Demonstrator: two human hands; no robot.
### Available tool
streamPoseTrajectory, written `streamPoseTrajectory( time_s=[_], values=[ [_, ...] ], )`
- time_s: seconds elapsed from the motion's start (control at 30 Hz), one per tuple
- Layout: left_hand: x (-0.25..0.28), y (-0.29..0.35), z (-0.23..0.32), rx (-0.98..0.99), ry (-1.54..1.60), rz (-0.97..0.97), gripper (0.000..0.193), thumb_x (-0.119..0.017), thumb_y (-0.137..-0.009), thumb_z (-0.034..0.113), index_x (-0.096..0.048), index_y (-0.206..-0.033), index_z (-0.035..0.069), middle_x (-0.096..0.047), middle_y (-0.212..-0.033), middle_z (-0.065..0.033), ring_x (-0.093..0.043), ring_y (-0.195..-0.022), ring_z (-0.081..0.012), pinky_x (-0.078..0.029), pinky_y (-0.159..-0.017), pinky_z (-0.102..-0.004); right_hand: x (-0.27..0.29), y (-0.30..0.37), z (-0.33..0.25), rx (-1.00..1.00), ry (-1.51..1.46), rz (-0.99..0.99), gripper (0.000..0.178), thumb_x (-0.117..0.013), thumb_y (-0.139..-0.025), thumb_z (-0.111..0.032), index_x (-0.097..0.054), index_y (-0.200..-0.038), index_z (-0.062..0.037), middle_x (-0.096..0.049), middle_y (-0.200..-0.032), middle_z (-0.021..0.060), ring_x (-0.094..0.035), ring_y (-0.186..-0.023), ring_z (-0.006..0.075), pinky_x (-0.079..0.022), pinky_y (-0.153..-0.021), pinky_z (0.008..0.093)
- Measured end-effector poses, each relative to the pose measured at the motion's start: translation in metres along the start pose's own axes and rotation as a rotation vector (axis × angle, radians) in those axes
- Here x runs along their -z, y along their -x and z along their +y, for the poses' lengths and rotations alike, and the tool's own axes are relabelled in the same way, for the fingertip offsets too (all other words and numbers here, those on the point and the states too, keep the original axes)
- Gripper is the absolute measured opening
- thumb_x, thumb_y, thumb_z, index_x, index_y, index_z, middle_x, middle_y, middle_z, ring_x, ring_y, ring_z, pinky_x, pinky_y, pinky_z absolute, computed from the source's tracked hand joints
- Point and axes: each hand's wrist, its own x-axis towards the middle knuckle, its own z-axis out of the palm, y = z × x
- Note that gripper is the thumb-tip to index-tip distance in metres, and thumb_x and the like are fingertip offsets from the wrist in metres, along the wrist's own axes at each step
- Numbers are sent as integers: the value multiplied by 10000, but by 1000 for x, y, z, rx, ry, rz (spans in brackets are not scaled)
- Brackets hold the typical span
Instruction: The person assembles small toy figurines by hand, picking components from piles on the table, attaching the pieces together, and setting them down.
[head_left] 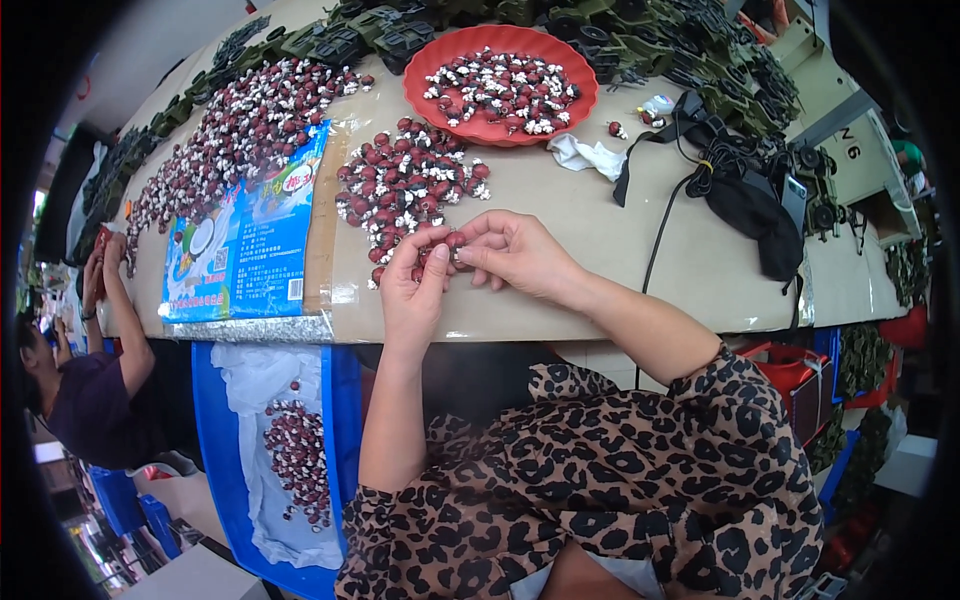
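Note:
Above the table's near edge my hands meet, both with fingers closed in a pinch. Between the fingertips is a small dark-red round figurine (455,241), partly hidden by them. My left hand (413,280) holds it from the left, thumb pointing up. From the other side my right hand (518,252) grips it with thumb and index finger, the other fingers curled. Just beyond my hands lies a loose pile of red, black and white figurines (400,180). Farther off, a red scalloped basin (415,85) holds many more.
A larger figurine heap (240,120) covers the left, beside a flattened blue carton (250,250). Green toy vehicle parts (680,50) line the far edge. A black cable (660,230), pouch (760,225) and crumpled tissue (588,157) lie right. Below left stands a blue bin (220,450); a co-worker (105,390) works there.

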Motion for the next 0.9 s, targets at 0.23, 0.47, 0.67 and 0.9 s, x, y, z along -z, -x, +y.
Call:
streamPoseTrajectory(
  time_s=[0.23, 0.47, 0.67, 0.9],
  values=[
    [3, 1, 3, 16, 12, -22, 164, -502, -848, 80, -536, -997, 21, -558, -850, -8, -484, -660, -31, -371, -551, -146, 0, 1, -2, -22, -7, 13, 206, -550, -817, -107, -480, -973, 6, -595, -799, 54, -552, -619, 74, -413, -483, 170],
    [0, 1, 4, -25, 3, -4, 143, -503, -839, 58, -545, -966, 9, -546, -752, -5, -458, -618, -37, -369, -541, -162, -1, 1, -2, -6, 22, 15, 215, -551, -815, -119, -481, -984, -5, -590, -794, 40, -553, -607, 69, -407, -462, 172],
    [0, 1, 4, -3, 5, -1, 147, -503, -843, 71, -547, -969, 10, -564, -803, -11, -474, -649, -38, -375, -550, -162, -1, 1, -1, -13, 12, 22, 206, -560, -809, -116, -488, -965, -2, -601, -780, 46, -551, -601, 69, -404, -461, 172],
    [-2, 1, 8, 15, 90, -2, 156, -505, -843, 75, -551, -977, 10, -566, -808, -11, -476, -653, -38, -375, -551, -164, -1, 1, -3, -18, 18, 20, 197, -568, -807, -122, -493, -947, -6, -604, -773, 46, -543, -584, 67, -400, -452, 171]
  ],
)
